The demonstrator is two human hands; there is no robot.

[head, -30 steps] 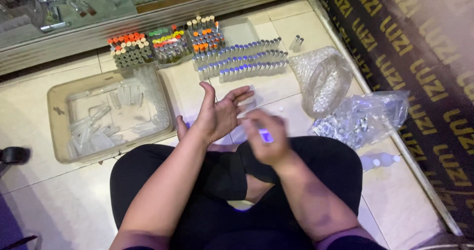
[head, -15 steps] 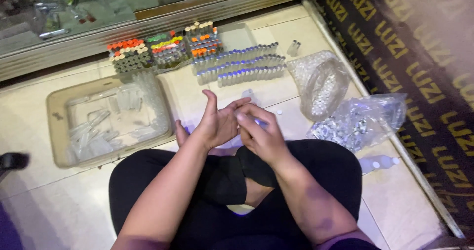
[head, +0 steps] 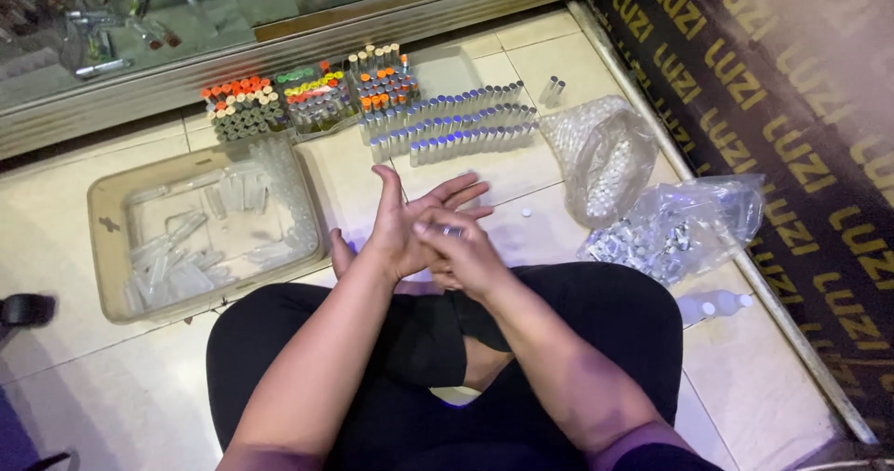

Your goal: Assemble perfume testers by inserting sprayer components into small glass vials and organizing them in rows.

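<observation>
I sit cross-legged on a tiled floor. My left hand (head: pixel 410 220) is held flat with its fingers spread, palm turned toward my right hand. My right hand (head: pixel 463 257) presses against that palm, its fingers curled round a small clear vial (head: pixel 451 232) that is mostly hidden. In front of my hands, rows of small blue-capped vials (head: pixel 461 127) lie on the tiles. A lone white cap (head: pixel 526 212) lies on the floor just right of my hands.
A clear plastic tray (head: pixel 107 238) with several empty tubes sits at the left. Racks of orange-, green- and red-capped vials (head: pixel 298 99) stand at the back. Two clear bags (head: pixel 605 154) (head: pixel 680 229) of small parts lie at the right, beside a dark patterned wall.
My right hand, apart from the left a second ago with the blue-capped vial showing, has moved left and now presses into the left palm. The left hand stays spread.
</observation>
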